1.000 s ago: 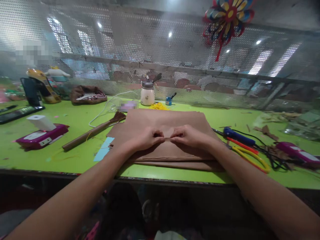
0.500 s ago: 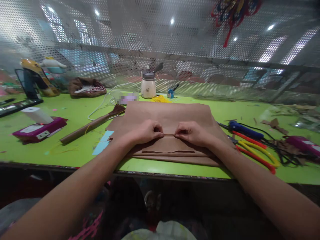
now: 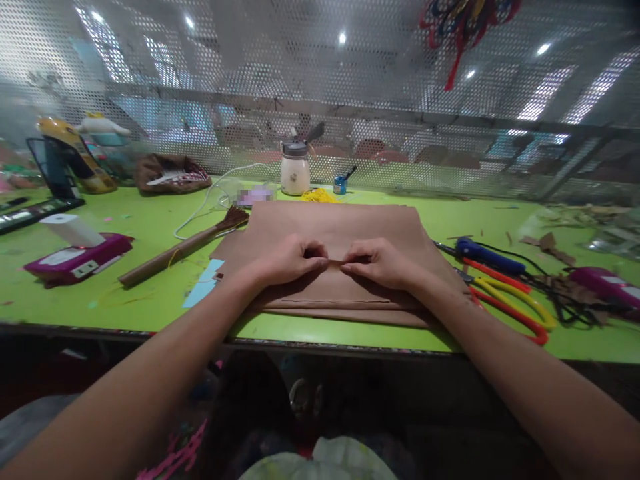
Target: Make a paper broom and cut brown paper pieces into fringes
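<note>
Brown paper sheets (image 3: pixel 335 223) lie stacked near the table's front edge. Over their middle, my left hand (image 3: pixel 293 261) and my right hand (image 3: pixel 383 263) face each other with a small gap between the fingertips. Both are closed in a pinch on a narrow brown paper strip (image 3: pixel 336 263), of which only a short piece shows between them. The fingers hide the strip's ends. Below the hands, a thin dark line, perhaps a cut edge or another strip (image 3: pixel 335 301), runs across the paper.
On the green table (image 3: pixel 280 328), scissors (image 3: pixel 530 310) and a blue-handled tool (image 3: pixel 493 257) lie to the right. A brown paper roll with a frayed end (image 3: pixel 175 250) and a purple power strip (image 3: pixel 80 260) are left. A jar (image 3: pixel 295 173) stands behind.
The pinched strip has shifted slightly away from me, and my right fingertips have come a little closer to the left. The dark line below looks thinner. The view has shifted slightly.
</note>
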The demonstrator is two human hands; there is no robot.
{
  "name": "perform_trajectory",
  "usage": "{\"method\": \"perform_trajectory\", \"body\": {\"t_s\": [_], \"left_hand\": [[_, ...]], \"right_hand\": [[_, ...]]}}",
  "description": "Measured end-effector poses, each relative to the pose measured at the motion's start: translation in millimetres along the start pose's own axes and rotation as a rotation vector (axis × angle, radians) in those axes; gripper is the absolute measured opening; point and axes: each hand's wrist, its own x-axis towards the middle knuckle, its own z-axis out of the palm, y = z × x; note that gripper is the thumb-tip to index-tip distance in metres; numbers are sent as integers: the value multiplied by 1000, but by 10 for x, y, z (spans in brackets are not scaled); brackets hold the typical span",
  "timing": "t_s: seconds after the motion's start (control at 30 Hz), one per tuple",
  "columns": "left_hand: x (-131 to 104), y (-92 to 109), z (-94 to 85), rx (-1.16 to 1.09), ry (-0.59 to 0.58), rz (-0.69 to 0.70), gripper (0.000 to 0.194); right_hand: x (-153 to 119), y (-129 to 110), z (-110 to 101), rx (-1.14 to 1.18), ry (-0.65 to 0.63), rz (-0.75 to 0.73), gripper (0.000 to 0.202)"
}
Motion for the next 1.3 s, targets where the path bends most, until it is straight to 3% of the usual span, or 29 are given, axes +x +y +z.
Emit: {"method": "perform_trajectory", "body": {"t_s": [0.23,0.4,0.57,0.67,0.93,1.03,1.17,1.3], "left_hand": [[-9,27,-83,-113,-48,-85,28],[-24,67,-149,-275,-191,-213,38],[-31,65,-190,-335,-268,-144,32],[-35,55,-188,-312,-275,-98,30],[-84,86,-182,-307,-235,-135,31],[-90,65,-199,-323,-271,-194,39],[-79,41,-206,-367,-184,-152,41],[-84,46,-179,-453,-233,-208,40]], "right_hand": [[-24,49,-4,85,92,31,16],[-33,14,23,109,136,6,17],[-48,-90,9,116,161,-30,18],[-57,-127,-5,131,163,-3,16],[-65,-126,-35,242,219,108,15],[-63,-114,-10,237,218,68,15],[-68,-114,19,161,261,-37,15],[-88,-135,12,53,257,-115,17]]}}
